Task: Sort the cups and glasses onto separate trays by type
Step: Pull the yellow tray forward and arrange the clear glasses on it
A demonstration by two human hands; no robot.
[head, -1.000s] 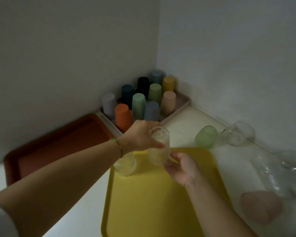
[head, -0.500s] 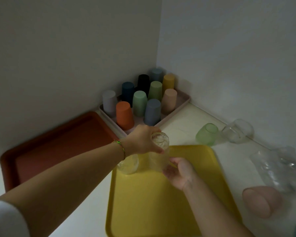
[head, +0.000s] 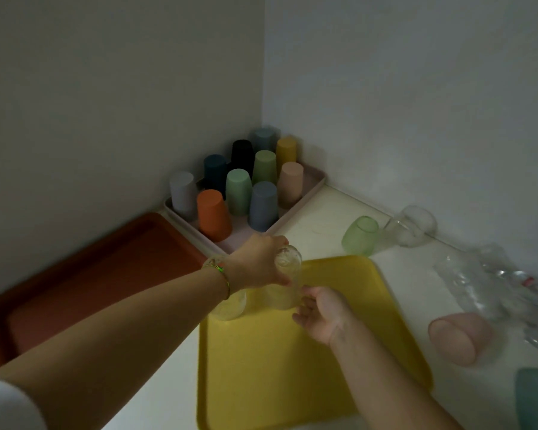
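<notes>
My left hand [head: 258, 262] grips the top of a clear textured glass [head: 288, 283] that stands at the far end of the yellow tray [head: 292, 373]. A second clear glass [head: 229, 305] stands just left of it, partly hidden under my left wrist. My right hand [head: 320, 311] hovers at the held glass's right side near its bottom, with relaxed fingers that hold nothing. A green glass [head: 359, 235] and a clear glass [head: 413, 225] lie on their sides on the counter beyond the tray.
A pink tray [head: 305, 200] in the corner holds several upside-down coloured cups. A brown tray [head: 90, 274] lies at the left. At the right are a pink cup [head: 460, 336] on its side, a teal cup [head: 534, 401] and crumpled clear plastic [head: 494, 280].
My left hand has brought the glass down onto the yellow tray beside the other glass. My right hand has loosened from the glass and drawn back slightly.
</notes>
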